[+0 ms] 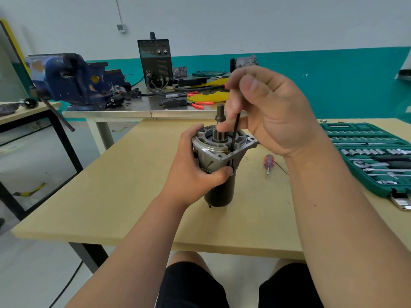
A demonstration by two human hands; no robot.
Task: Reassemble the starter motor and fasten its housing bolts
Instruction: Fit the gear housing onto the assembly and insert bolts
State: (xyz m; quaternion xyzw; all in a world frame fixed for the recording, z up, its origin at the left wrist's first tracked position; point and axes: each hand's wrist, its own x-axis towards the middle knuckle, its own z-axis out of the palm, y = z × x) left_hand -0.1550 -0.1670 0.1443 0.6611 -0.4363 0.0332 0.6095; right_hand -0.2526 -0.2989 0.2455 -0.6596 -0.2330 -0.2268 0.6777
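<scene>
Broadly, the wooden counter (111, 196) carries an open socket set (364, 152) at its right side. Near the middle stands the starter motor (213, 158), upright on its dark end with the pinion shaft (220, 116) pointing up. The left hand (193, 170) has its fingers curled round the grey housing. The right hand (271, 112) pinches the top of what looks like a long black housing bolt (235, 134), fingers closed on it, with its lower end entered in a hole at the flange's near edge. To do this well, I judge the bolt should go down parallel to the shaft while the left hand braces the body, and the thread should be caught by finger before any tool. A small screwdriver (269, 163) lies just right of the motor.
</scene>
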